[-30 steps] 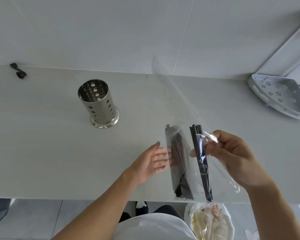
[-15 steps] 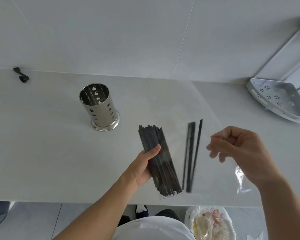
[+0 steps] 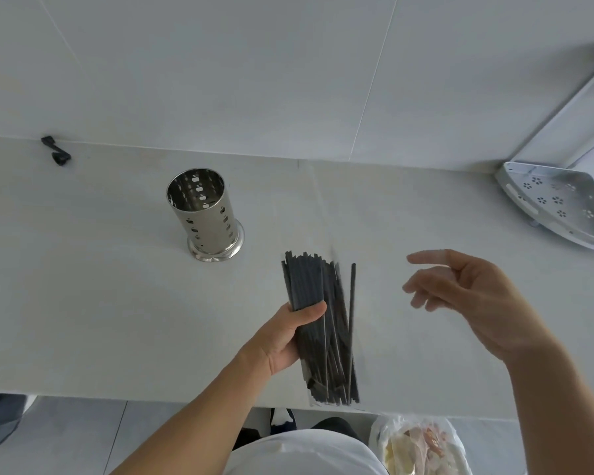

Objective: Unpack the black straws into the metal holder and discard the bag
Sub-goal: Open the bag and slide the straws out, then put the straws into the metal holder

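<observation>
- Your left hand is closed around a bundle of black straws, thumb across the top of the bundle and the fingers wrapped underneath it.
- The straws fan out a little: their far ends stick out beyond your thumb, their near ends reach to the counter's front edge, and one straw on the right side stands slightly apart from the rest.
- A thin clear film seems to lie around the lower part of the bundle; you cannot tell from this view whether that is the bag.
- Your right hand hangs to the right of the bundle, well apart from it, fingers spread loosely and holding nothing; its fingertips are blurred.
- The metal holder stands upright on the counter, beyond your left hand and to its left, clear of the straws, with nothing inside that shows.
- A white perforated corner shelf sits far beyond your right hand, at the right edge.
- A small black clip-like object lies far to the left by the wall.
- A plastic bag with contents sits below the counter edge, under your right forearm.
</observation>
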